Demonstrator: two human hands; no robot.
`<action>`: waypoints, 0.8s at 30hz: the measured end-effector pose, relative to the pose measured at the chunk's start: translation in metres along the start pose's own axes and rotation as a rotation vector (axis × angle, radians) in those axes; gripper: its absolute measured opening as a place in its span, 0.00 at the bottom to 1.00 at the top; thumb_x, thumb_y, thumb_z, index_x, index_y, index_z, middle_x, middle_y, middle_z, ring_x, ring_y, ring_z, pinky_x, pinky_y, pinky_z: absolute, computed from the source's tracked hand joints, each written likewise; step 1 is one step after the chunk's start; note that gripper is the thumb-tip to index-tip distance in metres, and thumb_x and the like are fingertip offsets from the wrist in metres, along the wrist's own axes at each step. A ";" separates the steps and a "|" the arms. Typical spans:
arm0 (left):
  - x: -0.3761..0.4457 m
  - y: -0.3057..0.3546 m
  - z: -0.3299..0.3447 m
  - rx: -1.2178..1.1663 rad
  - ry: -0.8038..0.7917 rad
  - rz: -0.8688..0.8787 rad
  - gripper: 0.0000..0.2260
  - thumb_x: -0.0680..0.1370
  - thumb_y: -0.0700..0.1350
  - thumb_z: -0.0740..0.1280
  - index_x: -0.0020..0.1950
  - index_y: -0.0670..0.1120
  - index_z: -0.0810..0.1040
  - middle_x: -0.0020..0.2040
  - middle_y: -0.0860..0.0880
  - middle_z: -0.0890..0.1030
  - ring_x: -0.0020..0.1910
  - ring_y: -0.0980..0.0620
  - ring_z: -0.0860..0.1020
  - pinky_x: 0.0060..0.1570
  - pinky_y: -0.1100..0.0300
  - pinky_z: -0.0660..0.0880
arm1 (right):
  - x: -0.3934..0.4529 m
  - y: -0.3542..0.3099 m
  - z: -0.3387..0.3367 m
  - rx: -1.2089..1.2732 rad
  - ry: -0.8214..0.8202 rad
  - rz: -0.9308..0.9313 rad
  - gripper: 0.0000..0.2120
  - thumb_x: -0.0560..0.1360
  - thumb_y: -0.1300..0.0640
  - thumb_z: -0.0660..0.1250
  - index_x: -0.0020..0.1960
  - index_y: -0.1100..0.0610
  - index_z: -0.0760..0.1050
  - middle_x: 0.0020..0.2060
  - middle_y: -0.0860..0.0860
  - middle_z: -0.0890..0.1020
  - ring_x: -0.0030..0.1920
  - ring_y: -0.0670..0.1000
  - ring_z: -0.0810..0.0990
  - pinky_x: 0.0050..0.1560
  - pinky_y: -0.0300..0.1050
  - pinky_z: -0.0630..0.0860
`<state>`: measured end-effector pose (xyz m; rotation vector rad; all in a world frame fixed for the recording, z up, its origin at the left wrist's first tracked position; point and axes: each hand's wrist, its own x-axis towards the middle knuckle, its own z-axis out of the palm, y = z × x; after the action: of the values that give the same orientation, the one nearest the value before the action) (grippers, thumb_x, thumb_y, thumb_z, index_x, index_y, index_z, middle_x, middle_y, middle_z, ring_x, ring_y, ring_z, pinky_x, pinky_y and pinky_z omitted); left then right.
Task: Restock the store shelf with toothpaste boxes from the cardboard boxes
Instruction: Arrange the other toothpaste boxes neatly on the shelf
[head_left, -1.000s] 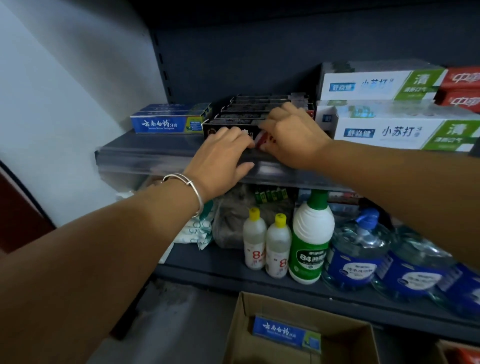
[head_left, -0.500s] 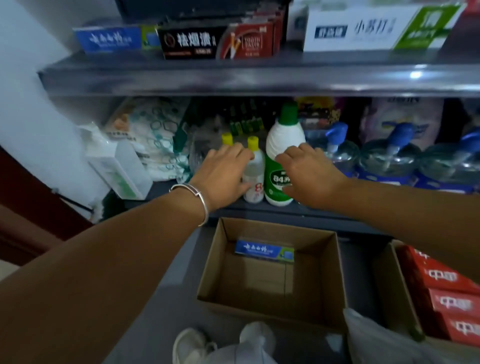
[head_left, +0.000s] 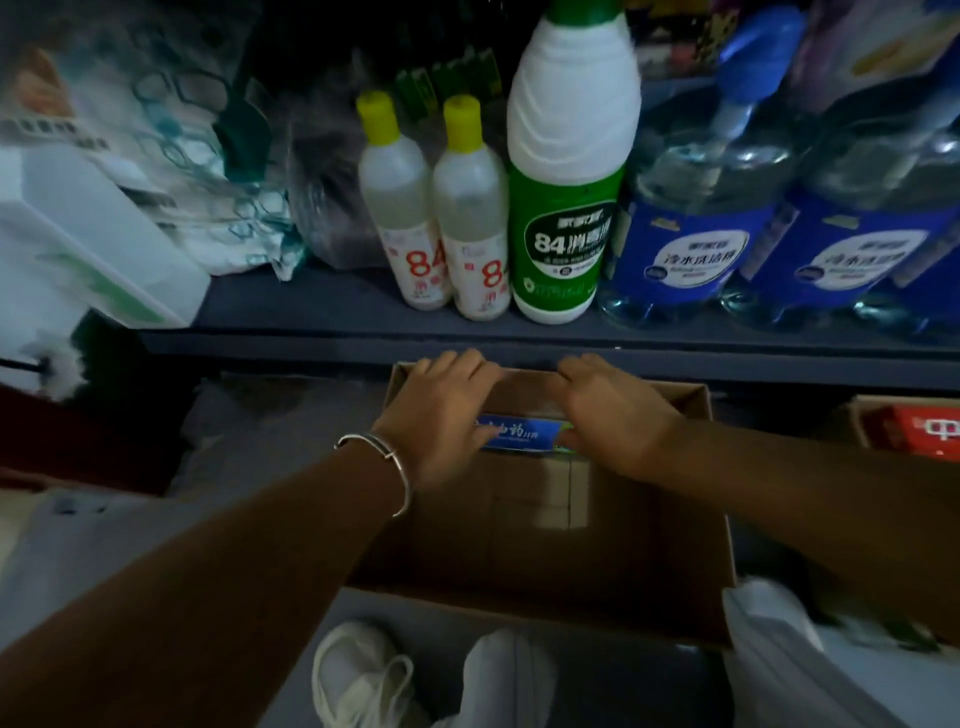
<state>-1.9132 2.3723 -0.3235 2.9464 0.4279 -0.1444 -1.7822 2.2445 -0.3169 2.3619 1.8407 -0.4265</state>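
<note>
A brown cardboard box (head_left: 649, 561) stands open on the floor below the shelf. One blue toothpaste box (head_left: 524, 434) lies inside it against the far wall. My left hand (head_left: 441, 415), with a silver bracelet on the wrist, covers the blue box's left end. My right hand (head_left: 613, 415) covers its right end. Both hands have their fingers bent down over the box, and I cannot see whether they grip it or only touch it. The upper shelf with the toothpaste is out of view.
The lower shelf (head_left: 363, 322) carries two small yellow-capped bottles (head_left: 452, 208), a green-and-white 84 bottle (head_left: 569, 182) and blue-labelled jugs (head_left: 696, 228). A second carton with red boxes (head_left: 919, 431) stands at the right. White shoes (head_left: 415, 675) are by the box's near edge.
Both hands came down from the upper shelf, past the bottles, into the cardboard box and onto the blue toothpaste box. The view tilted down, so the upper shelf left the frame.
</note>
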 end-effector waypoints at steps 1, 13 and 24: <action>0.001 -0.003 0.009 -0.016 -0.018 -0.008 0.22 0.73 0.52 0.68 0.65 0.49 0.70 0.60 0.51 0.72 0.60 0.50 0.70 0.60 0.56 0.64 | 0.003 0.002 0.011 0.015 -0.019 0.007 0.20 0.75 0.52 0.65 0.64 0.56 0.67 0.61 0.54 0.70 0.62 0.54 0.69 0.60 0.47 0.69; 0.007 -0.015 0.073 -0.019 -0.211 -0.091 0.25 0.76 0.53 0.65 0.70 0.52 0.62 0.66 0.53 0.66 0.64 0.55 0.65 0.65 0.59 0.62 | 0.037 0.008 0.091 0.038 -0.207 0.099 0.21 0.78 0.57 0.62 0.69 0.57 0.63 0.63 0.56 0.70 0.62 0.55 0.71 0.55 0.48 0.74; 0.012 -0.026 0.087 -0.033 -0.321 -0.127 0.28 0.76 0.51 0.65 0.73 0.50 0.58 0.71 0.51 0.62 0.69 0.52 0.61 0.70 0.56 0.59 | 0.050 -0.008 0.112 -0.116 -0.305 0.165 0.20 0.79 0.58 0.59 0.68 0.65 0.63 0.62 0.61 0.71 0.61 0.59 0.69 0.54 0.49 0.73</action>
<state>-1.9156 2.3848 -0.4143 2.7905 0.5608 -0.6081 -1.7958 2.2634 -0.4376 2.2053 1.4845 -0.6038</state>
